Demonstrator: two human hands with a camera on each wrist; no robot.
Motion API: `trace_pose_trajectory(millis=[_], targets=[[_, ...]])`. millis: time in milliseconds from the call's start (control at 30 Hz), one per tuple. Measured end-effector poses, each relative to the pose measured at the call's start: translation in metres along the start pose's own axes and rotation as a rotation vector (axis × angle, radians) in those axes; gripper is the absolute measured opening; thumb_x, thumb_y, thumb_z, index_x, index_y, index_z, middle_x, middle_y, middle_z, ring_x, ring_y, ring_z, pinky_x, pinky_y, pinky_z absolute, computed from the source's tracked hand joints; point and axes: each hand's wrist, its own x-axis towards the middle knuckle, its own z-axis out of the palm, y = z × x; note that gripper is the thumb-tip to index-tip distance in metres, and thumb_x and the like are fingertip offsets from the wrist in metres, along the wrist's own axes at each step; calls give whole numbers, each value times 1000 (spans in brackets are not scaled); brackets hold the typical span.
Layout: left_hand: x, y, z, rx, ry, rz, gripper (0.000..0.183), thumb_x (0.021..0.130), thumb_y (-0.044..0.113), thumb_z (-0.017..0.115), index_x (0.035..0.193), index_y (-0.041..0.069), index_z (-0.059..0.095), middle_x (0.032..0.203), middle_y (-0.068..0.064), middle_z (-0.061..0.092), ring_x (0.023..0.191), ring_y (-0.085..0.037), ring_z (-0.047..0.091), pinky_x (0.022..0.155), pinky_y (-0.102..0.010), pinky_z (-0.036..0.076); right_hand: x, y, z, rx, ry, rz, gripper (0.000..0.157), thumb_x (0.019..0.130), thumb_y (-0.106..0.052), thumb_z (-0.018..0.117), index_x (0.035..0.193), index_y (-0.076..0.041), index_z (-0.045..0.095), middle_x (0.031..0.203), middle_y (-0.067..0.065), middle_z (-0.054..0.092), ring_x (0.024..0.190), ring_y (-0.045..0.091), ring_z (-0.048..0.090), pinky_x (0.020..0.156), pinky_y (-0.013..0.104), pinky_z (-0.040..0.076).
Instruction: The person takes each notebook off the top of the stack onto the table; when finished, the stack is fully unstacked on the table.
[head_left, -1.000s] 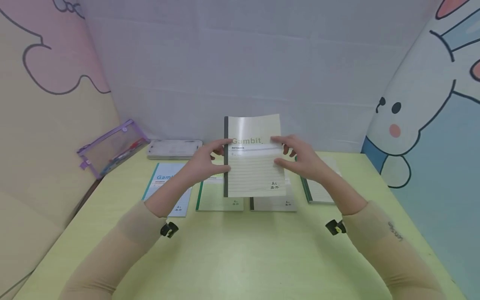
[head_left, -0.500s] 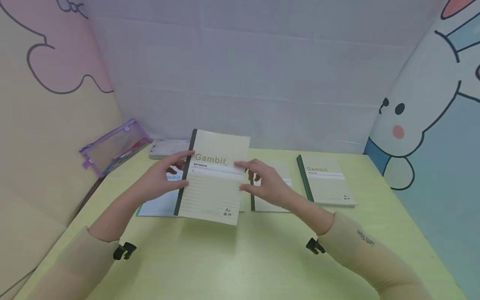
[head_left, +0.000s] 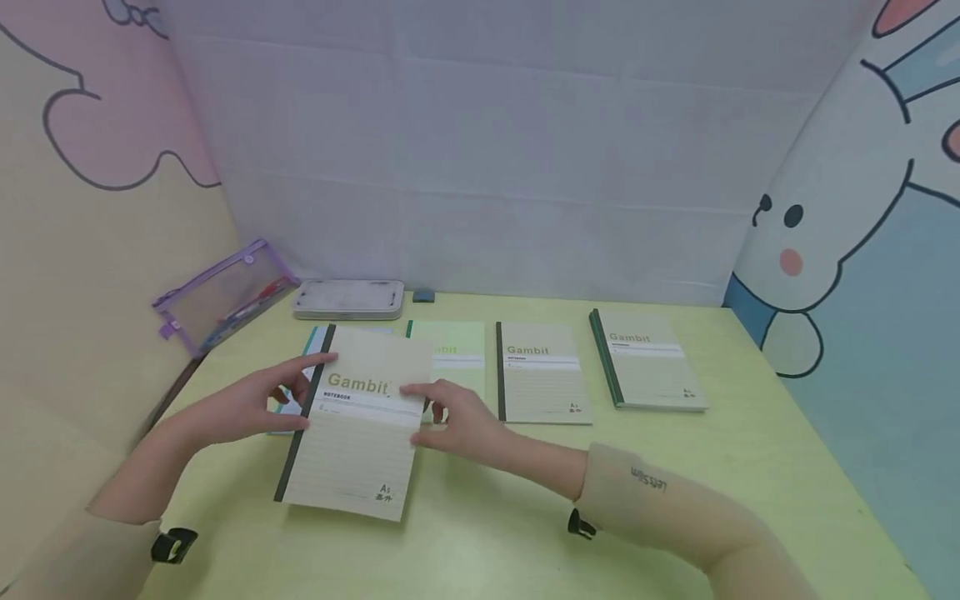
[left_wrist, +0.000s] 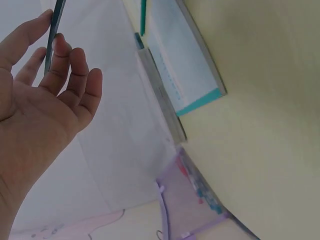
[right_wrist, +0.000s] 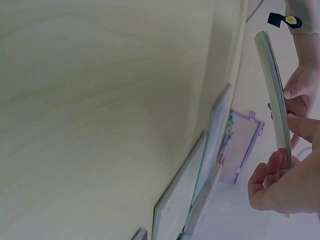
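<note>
Both hands hold up a cream notebook [head_left: 352, 450] with a black spine and gold "Gambit" lettering, tilted, above the table's left side. My left hand [head_left: 240, 404] pinches its spine edge between thumb and fingers. Its opposite edge is pinched by my right hand [head_left: 461, 421]. In the right wrist view the held notebook [right_wrist: 274, 85] appears edge-on, clear of the table. Behind it a blue notebook [head_left: 300, 346] is mostly hidden, and a green notebook [head_left: 465, 367] is partly covered. Further right lie a cream notebook with dark spine [head_left: 543, 383] and a green-spined notebook stack [head_left: 656, 367].
At the back left stand a whitish flat case [head_left: 348, 298] and a purple-edged clear pouch [head_left: 228, 300] with pens inside. A small dark blue block [head_left: 423, 296] sits by the back curtain [head_left: 510, 167]. Painted walls flank the pale yellow-green table [head_left: 487, 533].
Both hands have carried the black-spined notebook left, down and nearer, tilting it. The green notebook and the cream one beside it are more exposed now; the blue one is largely covered.
</note>
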Motion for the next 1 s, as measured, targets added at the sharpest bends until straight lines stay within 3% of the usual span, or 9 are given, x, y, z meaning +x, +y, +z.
trace_pose_trajectory(millis=[200, 367, 667, 1000], targets=[[-19, -16, 8, 10, -59, -28, 75, 84, 26, 71, 147, 18, 32, 88, 5, 56, 85, -10, 53, 77, -29, 43, 3, -7, 37, -40, -63, 132, 64, 74, -21, 81, 132, -20, 55, 118, -6, 60, 84, 13, 53, 68, 16, 41], [-31, -27, 12, 51, -108, -90, 77, 80, 22, 74, 145, 16, 34, 87, 7, 57, 83, -5, 52, 75, -26, 41, 7, -9, 64, -169, -104, 124, 68, 72, -30, 83, 133, -23, 54, 130, -9, 56, 102, 3, 54, 84, 17, 43], [-56, -45, 15, -60, -173, -138, 73, 80, 19, 74, 142, 11, 37, 87, -1, 56, 81, -8, 51, 65, -23, 41, 14, -14, 90, -282, -213, 114, 67, 73, -41, 79, 133, -30, 51, 116, -12, 59, 91, -1, 51, 72, 23, 40], [-71, -64, 22, -244, -273, -149, 71, 78, 15, 75, 138, 3, 39, 84, -5, 53, 72, -9, 51, 57, -24, 45, 20, -24, 94, -340, -325, 72, 63, 73, -46, 78, 130, -34, 54, 87, -19, 58, 79, -2, 47, 65, 24, 34]])
